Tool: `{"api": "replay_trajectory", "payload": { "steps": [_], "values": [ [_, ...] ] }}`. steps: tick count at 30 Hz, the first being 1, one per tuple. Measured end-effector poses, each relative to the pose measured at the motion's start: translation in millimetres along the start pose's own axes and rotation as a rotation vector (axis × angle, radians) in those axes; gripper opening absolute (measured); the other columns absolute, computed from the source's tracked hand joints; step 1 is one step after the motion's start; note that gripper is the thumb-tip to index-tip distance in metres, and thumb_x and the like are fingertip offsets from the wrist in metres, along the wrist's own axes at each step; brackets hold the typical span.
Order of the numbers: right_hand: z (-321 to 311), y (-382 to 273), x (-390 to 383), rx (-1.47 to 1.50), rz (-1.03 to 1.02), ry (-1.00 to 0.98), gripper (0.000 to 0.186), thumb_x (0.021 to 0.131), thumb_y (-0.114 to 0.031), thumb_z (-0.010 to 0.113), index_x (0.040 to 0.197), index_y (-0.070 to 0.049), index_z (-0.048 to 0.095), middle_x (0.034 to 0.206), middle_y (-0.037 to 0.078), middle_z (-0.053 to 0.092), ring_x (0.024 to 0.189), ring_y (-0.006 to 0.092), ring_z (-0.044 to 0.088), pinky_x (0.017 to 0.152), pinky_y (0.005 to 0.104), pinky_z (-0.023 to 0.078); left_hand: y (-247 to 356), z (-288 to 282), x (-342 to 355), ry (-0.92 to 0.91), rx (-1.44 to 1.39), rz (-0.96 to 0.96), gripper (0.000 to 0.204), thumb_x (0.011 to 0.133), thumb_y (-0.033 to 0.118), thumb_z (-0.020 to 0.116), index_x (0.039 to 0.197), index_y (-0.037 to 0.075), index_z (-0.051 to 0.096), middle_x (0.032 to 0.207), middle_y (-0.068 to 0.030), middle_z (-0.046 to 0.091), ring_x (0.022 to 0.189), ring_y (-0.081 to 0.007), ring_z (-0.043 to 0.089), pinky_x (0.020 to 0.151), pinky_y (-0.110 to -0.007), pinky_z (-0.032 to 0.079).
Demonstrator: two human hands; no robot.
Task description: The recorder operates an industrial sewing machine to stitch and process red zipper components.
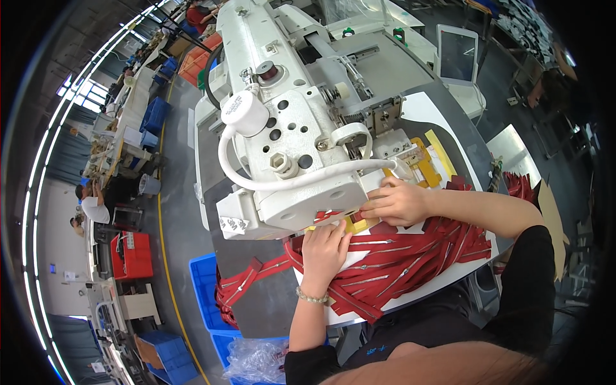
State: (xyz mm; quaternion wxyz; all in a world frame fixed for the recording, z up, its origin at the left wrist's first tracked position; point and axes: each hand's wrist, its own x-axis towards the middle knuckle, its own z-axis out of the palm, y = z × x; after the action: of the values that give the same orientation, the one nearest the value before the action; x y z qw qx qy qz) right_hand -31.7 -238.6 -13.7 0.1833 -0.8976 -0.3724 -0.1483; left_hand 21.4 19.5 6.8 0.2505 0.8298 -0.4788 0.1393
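Both my hands are at the front of a large white sewing machine (276, 147), close under its head. My left hand (323, 251), with a beaded bracelet at the wrist, has its fingers bent together at the machine's lower edge; what lies under the fingertips is hidden. My right hand (403, 201) reaches in from the right, its fingers closed on a dark red zipper end beside a yellow guide plate (360, 225). A heap of red zippers (410, 256) with metallic teeth lies across the worktop just below both hands, partly over a white sheet.
More red zippers (236, 289) hang off the left side into a blue bin (204, 282). Clear plastic wrap (256, 359) fills another bin below. A white-framed screen (457, 54) stands at back right. Beyond the yellow floor line, a person (96, 208) sits near a red crate (131, 255).
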Motion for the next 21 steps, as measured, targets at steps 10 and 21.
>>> {"api": "replay_trajectory", "payload": {
  "steps": [10,21],
  "values": [
    [3.7,6.9,4.3,0.066,-0.015,-0.028,0.040,0.075,-0.017,0.065,0.115,-0.015,0.065,0.116,-0.001,0.063,0.106,0.0181,0.055,0.091,0.0396,0.035,-7.3,-6.3,1.4,0.042,0.004,-0.019,0.018,0.076,0.018,0.073,0.090,0.006,0.070,0.077,-0.0046,0.061,0.070,-0.0226,0.059,0.067,-0.035,0.044],
    [-2.2,9.0,9.8,0.089,-0.059,0.003,0.033,0.077,-0.013,0.063,0.109,-0.009,0.065,0.117,0.003,0.061,0.110,0.0193,0.055,0.083,0.0390,0.047,3.4,-39.4,-13.3,-0.598,-0.564,0.087,0.042,0.069,0.014,0.076,0.109,0.009,0.065,0.099,-0.0051,0.060,0.094,-0.0242,0.056,0.082,-0.037,0.041]
  ]
}}
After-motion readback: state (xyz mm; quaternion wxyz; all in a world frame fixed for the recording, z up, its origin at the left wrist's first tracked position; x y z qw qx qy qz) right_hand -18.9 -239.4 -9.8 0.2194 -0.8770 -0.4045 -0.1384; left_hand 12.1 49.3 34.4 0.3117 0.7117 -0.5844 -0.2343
